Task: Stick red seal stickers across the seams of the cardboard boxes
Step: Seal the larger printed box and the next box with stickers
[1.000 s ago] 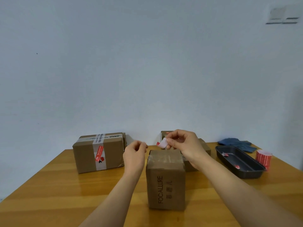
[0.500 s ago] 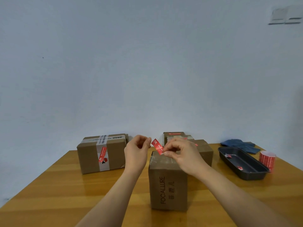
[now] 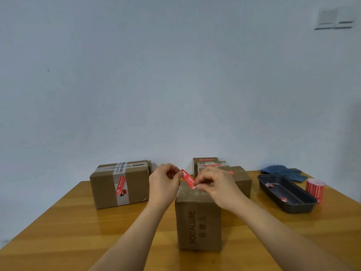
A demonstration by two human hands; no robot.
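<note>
Pinching a red seal sticker (image 3: pixel 188 179) above the unsealed upright brown cardboard box (image 3: pixel 198 222), left hand (image 3: pixel 164 182) and right hand (image 3: pixel 216 184) are readying it; the left-side taped cardboard box (image 3: pixel 119 184) is already sealed.

Red sticker (image 3: pixel 188 178), brown boxes (image 3: pixel 198 222), black tray (image 3: pixel 304 204), blue cloth (image 3: pixel 281 171).

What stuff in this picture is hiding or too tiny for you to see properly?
All in the head view:
- Top seam of the front box: mostly covered by the left hand and right hand.
- White print on the red sticker they pinch: too small to read.
- The boxes behind: partly blocked by the right hand.
- Scraps in the black tray: too small to tell.
- Forearms: cut off by the bottom edge.
</note>
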